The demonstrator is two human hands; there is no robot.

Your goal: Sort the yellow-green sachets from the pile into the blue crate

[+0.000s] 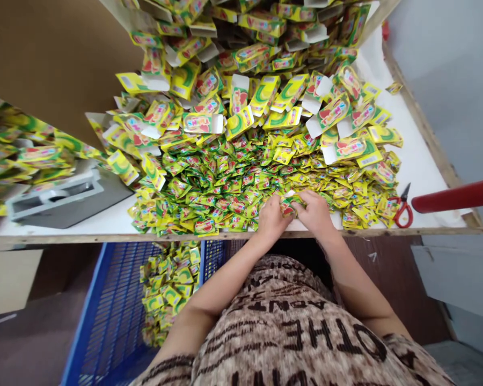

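A person in a brown patterned top with black lettering sits or stands at a white, wood-edged bench (116, 219). Near its front edge, the left hand (272, 215) and right hand (315, 212) meet, fingertips pinching a small printed packet (287, 205) between them, partly hidden by the fingers. Just beyond lies a heap of yellow-and-green sachets (225, 185), with open-flapped cartons (265, 95) piled behind. Red-handled scissors (403, 213) lie to the right of the heap. Below the bench, to the left, a blue plastic crate (100, 316) holds more yellow packs (173, 289).
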